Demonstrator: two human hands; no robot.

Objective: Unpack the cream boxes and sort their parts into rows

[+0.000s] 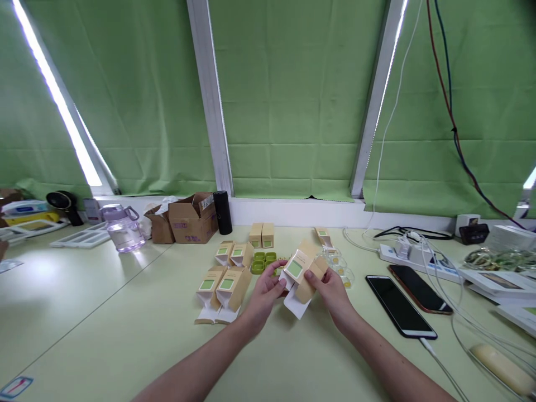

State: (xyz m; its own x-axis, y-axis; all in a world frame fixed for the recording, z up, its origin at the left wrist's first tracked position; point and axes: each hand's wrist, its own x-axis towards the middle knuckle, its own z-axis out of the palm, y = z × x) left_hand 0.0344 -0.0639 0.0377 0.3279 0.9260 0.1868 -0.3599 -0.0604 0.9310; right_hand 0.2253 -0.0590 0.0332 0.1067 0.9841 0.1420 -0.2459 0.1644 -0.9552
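Note:
Between my hands, above the table, is a small tan cardboard box (305, 263) with a green label and its white-lined flaps folded out toward me. My left hand (268, 287) grips its left side, and my right hand (329, 285) holds the right side with the thumb on the front. Left of them several similar boxes (232, 287) stand with open flaps. Behind the left hand sit small green square cups (260, 261). Clear round plastic pieces (341, 268) with yellow spots lie beyond the right hand, near another tan box (324, 237).
Two closed tan boxes (262, 234) stand farther back. At left are a purple water jug (123, 228), a brown carton (192, 219) and a black cylinder (223, 213). On the right lie two phones (400, 304), a power strip (419, 259), loose cables and a beige oval object (502, 368).

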